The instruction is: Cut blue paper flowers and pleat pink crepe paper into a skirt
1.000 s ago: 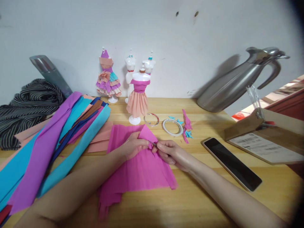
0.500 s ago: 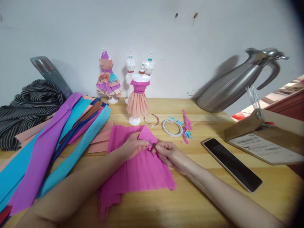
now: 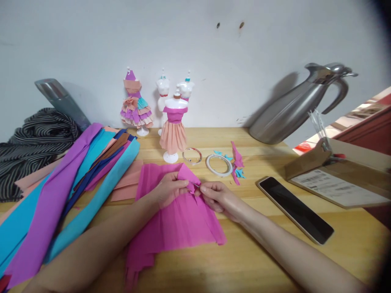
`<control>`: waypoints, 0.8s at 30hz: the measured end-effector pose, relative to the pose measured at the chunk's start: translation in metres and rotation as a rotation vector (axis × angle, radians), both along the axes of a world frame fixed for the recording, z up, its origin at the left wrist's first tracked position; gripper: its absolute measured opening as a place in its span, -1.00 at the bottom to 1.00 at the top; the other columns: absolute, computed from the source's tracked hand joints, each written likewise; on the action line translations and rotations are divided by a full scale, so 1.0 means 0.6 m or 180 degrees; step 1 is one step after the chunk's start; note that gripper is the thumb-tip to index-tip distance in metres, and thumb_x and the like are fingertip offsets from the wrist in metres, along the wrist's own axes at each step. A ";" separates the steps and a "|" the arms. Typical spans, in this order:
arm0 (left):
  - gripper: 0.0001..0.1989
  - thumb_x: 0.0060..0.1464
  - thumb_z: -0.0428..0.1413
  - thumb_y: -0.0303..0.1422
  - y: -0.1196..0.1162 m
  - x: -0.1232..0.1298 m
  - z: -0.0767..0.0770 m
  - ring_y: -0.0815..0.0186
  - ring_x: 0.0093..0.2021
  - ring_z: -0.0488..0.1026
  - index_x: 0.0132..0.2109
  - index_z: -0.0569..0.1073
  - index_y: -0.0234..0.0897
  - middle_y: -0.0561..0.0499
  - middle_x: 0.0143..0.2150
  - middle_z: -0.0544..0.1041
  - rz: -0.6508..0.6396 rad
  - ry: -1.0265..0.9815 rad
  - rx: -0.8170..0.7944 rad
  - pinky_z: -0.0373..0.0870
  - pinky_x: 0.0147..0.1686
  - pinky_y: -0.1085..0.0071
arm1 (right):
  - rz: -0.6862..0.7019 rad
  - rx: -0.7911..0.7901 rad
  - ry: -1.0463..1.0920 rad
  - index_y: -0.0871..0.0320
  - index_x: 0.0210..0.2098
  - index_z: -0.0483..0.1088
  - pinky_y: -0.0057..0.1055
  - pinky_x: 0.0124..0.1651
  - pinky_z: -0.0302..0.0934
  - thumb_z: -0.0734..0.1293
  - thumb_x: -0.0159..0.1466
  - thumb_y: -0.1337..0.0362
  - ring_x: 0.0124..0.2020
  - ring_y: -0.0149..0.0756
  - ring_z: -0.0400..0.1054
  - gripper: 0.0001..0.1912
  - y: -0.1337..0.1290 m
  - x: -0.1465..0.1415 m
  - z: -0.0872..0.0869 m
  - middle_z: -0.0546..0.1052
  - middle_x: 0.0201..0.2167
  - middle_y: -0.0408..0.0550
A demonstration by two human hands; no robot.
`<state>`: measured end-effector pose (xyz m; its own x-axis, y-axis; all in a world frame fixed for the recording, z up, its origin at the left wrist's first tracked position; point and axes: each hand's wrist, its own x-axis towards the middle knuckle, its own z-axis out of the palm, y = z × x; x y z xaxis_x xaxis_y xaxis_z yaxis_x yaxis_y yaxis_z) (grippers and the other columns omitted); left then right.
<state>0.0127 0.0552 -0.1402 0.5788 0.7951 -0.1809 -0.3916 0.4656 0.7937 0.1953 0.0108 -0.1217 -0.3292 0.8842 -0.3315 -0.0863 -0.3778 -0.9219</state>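
Note:
A magenta sheet of crepe paper (image 3: 180,228) lies spread on the wooden table, its upper edge lifted and gathered between my hands. My left hand (image 3: 171,189) pinches a folded part of it between thumb and fingers. From the closed fingers of my right hand (image 3: 218,197) a thin metal tool (image 3: 196,185) sticks out, its tip at the gathered paper; its exact kind is too small to make out. Just beyond stands a small white mannequin (image 3: 173,126) in a magenta top and peach pleated skirt.
Behind are other mannequins, one in a ruffled dress (image 3: 136,108). Coloured crepe strips (image 3: 58,199) cover the left side. To the right lie a tape roll (image 3: 219,165), paper scraps (image 3: 236,158), a phone (image 3: 296,209), a cardboard box (image 3: 342,179) and a leaning steel jug (image 3: 287,110).
My left thumb has drawn back slightly to the left, away from the tool's tip. The right hand keeps its pinch. The whole view has shifted a little.

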 end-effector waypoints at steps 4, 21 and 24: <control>-0.74 -0.19 0.35 -0.38 -0.002 0.003 0.002 0.29 -0.34 0.51 -0.29 0.59 -0.44 -0.10 -0.38 0.59 0.0060 -0.0008 0.0002 0.40 -0.21 0.34 | 0.0074 -0.0145 0.0115 0.29 -0.40 0.43 -0.53 -0.71 -0.44 0.38 0.11 0.06 -0.78 -0.63 -0.20 -0.65 0.003 0.012 0.013 0.18 -0.75 -0.32; -0.76 -0.23 0.32 -0.45 -0.001 0.004 0.003 0.29 -0.34 0.50 -0.32 0.57 -0.45 -0.11 -0.38 0.59 -0.0051 -0.0024 -0.0055 0.38 -0.21 0.33 | 0.0039 -0.0527 0.0198 0.25 -0.41 0.36 -0.57 -0.69 -0.48 0.38 0.07 0.27 -0.76 -0.69 -0.25 -0.83 0.013 0.026 0.034 0.28 -0.69 -0.25; -0.76 -0.23 0.31 -0.46 -0.002 0.004 0.003 0.28 -0.33 0.50 -0.31 0.58 -0.45 -0.11 -0.37 0.59 -0.0091 0.0043 -0.0037 0.37 -0.20 0.32 | 0.0021 -0.0470 0.0241 0.25 -0.43 0.35 -0.57 -0.70 -0.49 0.40 0.08 0.23 -0.76 -0.70 -0.25 -0.80 0.014 0.027 0.031 0.30 -0.69 -0.24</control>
